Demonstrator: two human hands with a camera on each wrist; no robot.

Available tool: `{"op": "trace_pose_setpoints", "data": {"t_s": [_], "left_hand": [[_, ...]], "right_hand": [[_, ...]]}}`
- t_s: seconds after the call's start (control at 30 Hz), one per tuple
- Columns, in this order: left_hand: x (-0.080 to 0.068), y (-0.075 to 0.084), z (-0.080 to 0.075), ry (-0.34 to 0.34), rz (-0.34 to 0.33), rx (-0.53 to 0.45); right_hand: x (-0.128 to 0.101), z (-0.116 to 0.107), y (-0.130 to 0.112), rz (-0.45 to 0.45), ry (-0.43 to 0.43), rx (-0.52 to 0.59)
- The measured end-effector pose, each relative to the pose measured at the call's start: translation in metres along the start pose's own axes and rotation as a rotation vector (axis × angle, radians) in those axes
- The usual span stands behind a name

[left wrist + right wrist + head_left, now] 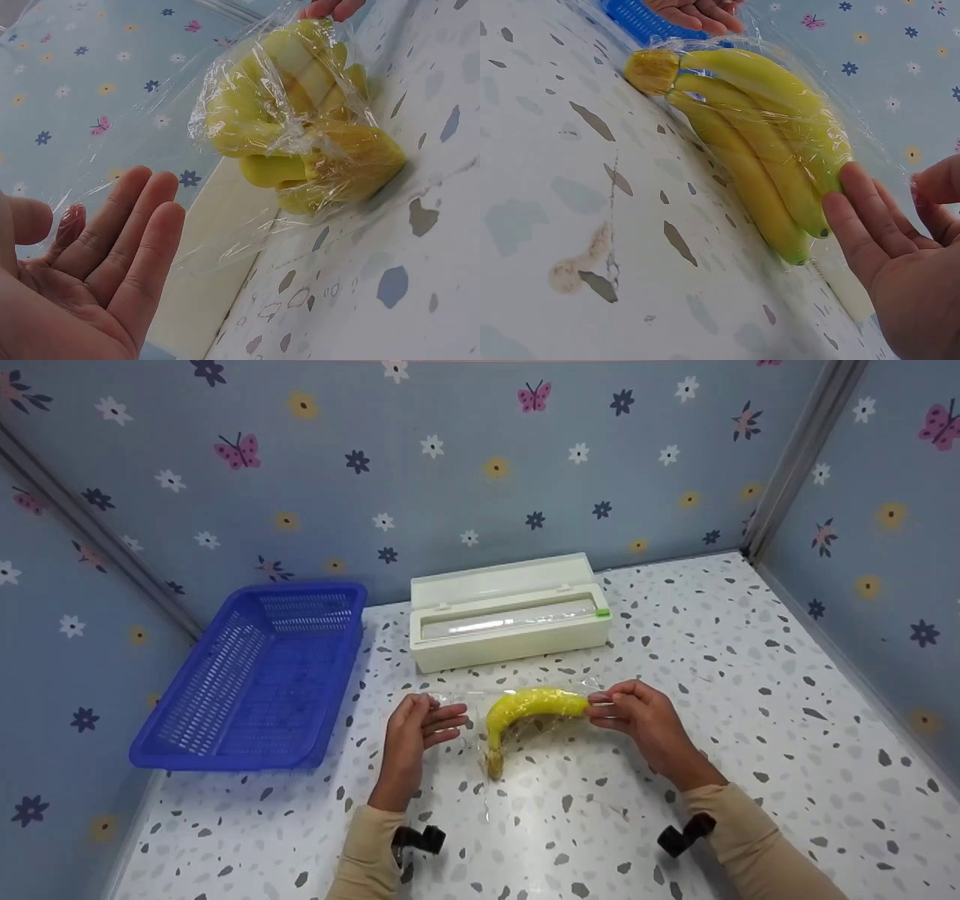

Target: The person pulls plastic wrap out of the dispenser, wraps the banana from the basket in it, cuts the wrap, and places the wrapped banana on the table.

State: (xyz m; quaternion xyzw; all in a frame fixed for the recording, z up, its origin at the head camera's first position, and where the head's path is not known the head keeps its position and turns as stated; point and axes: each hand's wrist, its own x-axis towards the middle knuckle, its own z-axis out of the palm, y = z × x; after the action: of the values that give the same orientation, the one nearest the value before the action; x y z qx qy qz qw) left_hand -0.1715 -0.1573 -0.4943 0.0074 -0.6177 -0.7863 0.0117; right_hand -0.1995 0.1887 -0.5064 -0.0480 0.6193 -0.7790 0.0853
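Observation:
A bunch of yellow bananas stands on the speckled table between the two hands, its brown stem end toward the person. Clear cling film lies wrinkled over the bunch and stretches out to both sides. To the left of the bananas, the left hand pinches the film between thumb and index finger, the other fingers extended. On the other side, the right hand pinches the film's opposite edge. Its lower fingers rest against the banana tips in the right wrist view.
Behind the bananas sits a white cling film dispenser, lid raised, with a roll inside and a green slider at its right end. A blue plastic basket stands at the left. Flower-patterned panels enclose the table.

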Motion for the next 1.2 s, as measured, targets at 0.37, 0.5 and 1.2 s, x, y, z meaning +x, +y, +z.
{"op": "trace_pose_setpoints", "data": {"t_s": [0.37,0.5,1.2], "left_hand": [[-0.019,-0.002,0.025,-0.015,0.066,0.136],[-0.021,-0.006,0.031,0.017,0.091,0.261],[-0.021,-0.022,0.051,-0.047,0.375,0.619]], "right_hand": [[0.0,0.003,0.003,0.005,0.029,0.069],[-0.001,0.004,0.003,0.013,0.032,0.073],[-0.001,0.001,0.005,0.012,-0.033,0.068]]}}
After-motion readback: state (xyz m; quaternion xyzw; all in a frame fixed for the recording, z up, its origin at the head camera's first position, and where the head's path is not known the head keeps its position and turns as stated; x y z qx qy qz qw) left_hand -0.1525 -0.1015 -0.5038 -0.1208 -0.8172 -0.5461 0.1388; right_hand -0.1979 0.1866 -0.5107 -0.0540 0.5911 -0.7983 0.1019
